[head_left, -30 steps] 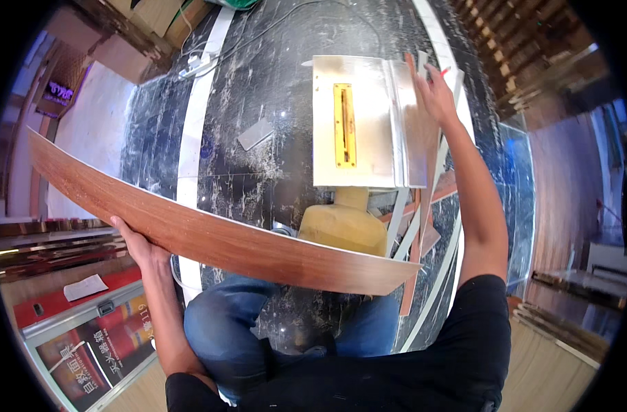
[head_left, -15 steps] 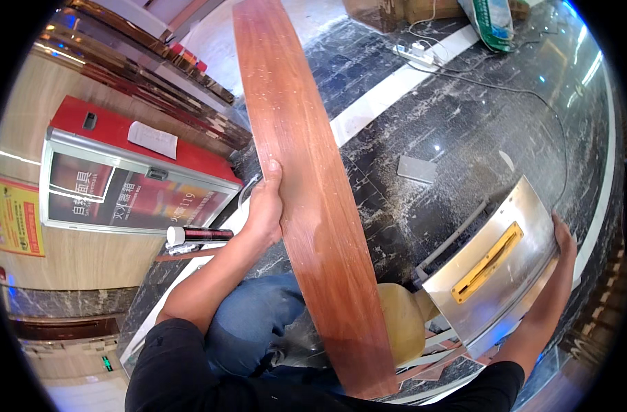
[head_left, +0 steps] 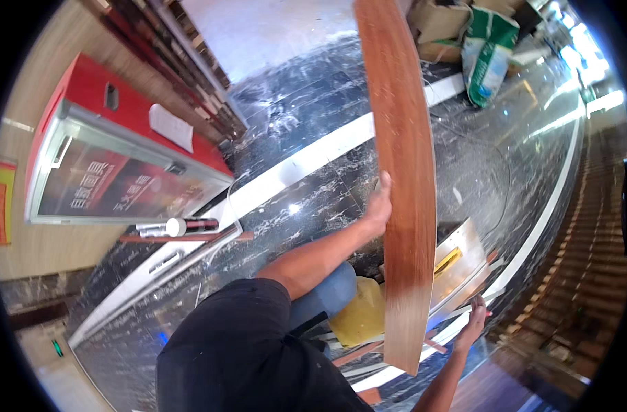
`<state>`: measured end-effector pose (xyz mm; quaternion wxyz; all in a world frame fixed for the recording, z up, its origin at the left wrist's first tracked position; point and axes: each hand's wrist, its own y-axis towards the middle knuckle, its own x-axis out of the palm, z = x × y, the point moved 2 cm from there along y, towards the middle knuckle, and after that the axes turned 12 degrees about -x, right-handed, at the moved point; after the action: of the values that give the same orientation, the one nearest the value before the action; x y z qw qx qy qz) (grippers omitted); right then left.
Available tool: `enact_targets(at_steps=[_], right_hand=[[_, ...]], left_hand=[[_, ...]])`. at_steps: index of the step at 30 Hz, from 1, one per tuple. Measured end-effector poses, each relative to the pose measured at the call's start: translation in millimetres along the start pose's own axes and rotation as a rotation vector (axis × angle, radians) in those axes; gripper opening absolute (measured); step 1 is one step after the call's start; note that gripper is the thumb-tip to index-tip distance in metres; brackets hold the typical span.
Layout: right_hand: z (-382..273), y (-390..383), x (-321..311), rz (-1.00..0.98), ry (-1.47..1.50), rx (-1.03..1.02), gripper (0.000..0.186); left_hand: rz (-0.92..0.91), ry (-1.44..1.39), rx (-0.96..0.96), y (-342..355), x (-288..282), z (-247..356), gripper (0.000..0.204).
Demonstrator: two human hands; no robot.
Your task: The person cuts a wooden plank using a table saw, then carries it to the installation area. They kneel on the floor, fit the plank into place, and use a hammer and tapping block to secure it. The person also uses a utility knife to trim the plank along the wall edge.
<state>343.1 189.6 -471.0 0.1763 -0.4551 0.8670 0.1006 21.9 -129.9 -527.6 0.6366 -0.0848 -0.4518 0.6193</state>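
Note:
A long wood-grain plank (head_left: 404, 137) runs down the middle of the view, my left hand (head_left: 378, 206) gripping its left edge, thumb up. My right hand (head_left: 472, 319) is lower right, beside a steel saw table (head_left: 464, 276) with a yellow slotted insert (head_left: 448, 261), a small red object (head_left: 488, 313) in its fingers. The plank partly hides that table. Behind the plank, a yellow moulded piece (head_left: 354, 316) sits near my bent knee (head_left: 323, 292). Thin strips lie on the floor around the table.
A red fire cabinet (head_left: 87, 82) with dark tubes (head_left: 196, 226) and metal profiles (head_left: 203, 250) beside it is at left. At back right are a green-and-white sack (head_left: 483, 58), boxes (head_left: 437, 20) and a cable (head_left: 507, 178). The tiled floor (head_left: 286, 178) has white bands.
My view has turned left toward the cabinet. The plank has swung from crosswise to lengthwise and moved right, over part of the saw table. My right hand appears lower right, beside the table's edge.

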Motion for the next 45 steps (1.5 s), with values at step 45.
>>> enact_targets(at_steps=[45], right_hand=[[-561, 608, 523, -1.090, -1.010, -0.117, 0.064]], left_hand=[[0.734, 0.762, -0.398, -106, -162, 532, 0.025]])
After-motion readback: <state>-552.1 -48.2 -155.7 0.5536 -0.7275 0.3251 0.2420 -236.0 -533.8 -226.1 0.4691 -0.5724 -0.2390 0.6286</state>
